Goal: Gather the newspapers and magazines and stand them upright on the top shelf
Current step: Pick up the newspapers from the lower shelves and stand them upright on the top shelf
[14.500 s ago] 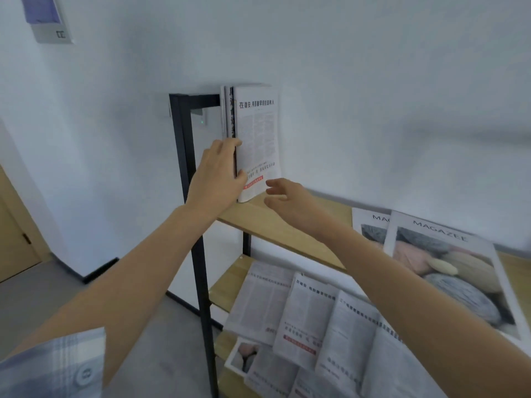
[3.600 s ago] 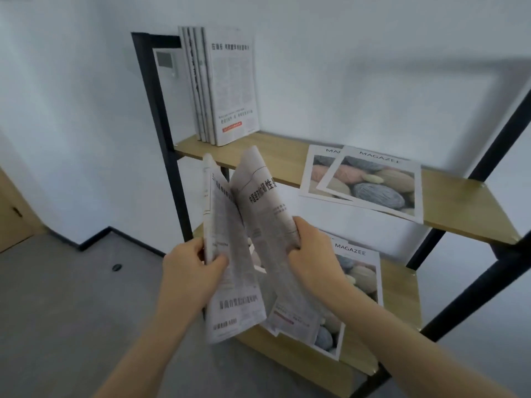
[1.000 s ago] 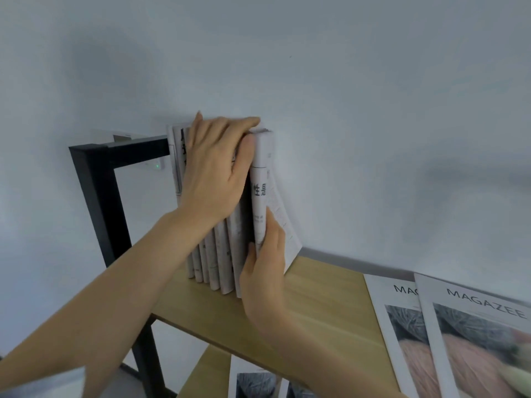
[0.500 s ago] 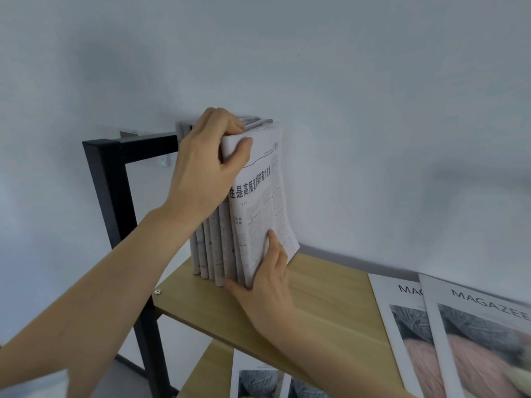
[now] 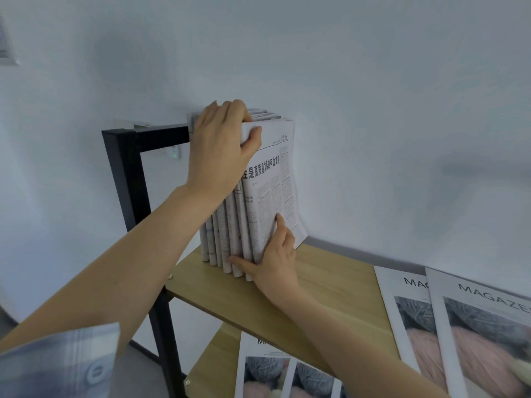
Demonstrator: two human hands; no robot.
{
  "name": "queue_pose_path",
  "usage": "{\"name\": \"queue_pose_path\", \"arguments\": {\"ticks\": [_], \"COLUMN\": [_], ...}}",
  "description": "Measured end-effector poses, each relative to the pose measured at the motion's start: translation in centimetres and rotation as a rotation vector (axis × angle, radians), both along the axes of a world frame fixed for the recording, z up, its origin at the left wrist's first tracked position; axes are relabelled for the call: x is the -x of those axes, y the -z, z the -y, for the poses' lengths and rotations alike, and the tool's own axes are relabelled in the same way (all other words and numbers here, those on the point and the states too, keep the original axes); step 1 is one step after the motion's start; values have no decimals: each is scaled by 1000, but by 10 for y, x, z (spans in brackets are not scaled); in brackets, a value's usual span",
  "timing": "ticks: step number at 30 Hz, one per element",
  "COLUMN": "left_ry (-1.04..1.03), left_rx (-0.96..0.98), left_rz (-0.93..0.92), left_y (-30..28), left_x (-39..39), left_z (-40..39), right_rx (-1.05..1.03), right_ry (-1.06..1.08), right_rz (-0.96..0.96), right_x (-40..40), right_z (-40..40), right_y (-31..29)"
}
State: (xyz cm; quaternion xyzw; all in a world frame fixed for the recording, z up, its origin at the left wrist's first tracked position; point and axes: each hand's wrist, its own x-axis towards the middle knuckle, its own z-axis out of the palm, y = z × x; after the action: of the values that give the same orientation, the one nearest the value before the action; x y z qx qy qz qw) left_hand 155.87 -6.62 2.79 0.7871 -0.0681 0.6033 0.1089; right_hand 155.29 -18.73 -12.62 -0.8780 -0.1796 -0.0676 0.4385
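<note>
Your left hand point(image 5: 221, 150) curls over the top edge of the newspapers point(image 5: 253, 202), thumb pinching the outer copy. Your right hand point(image 5: 273, 259) presses its thumb and spread fingers against the lower corner. The row stands upright at the left end of the top shelf point(image 5: 316, 285), against the wall. 2 magazines point(image 5: 471, 326) lie flat further right. Folded newsprint is light and limp, likely to slump; hold the folded spines, top and bottom.

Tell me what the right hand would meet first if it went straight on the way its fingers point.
The right hand already touches the outer newspaper; its fingers point up along that page, so likely only more of that page, though depth is unclear.
</note>
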Motion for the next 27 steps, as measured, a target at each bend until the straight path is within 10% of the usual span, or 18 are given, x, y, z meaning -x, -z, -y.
{"name": "queue_pose_path", "arguments": {"ticks": [27], "left_ry": [197], "left_rx": [535], "left_rz": [-600], "left_y": [163], "left_x": [218], "left_z": [80], "right_rx": [-50], "right_ry": [-143], "right_rz": [-146], "right_x": [187], "right_z": [145], "right_y": [-15]}}
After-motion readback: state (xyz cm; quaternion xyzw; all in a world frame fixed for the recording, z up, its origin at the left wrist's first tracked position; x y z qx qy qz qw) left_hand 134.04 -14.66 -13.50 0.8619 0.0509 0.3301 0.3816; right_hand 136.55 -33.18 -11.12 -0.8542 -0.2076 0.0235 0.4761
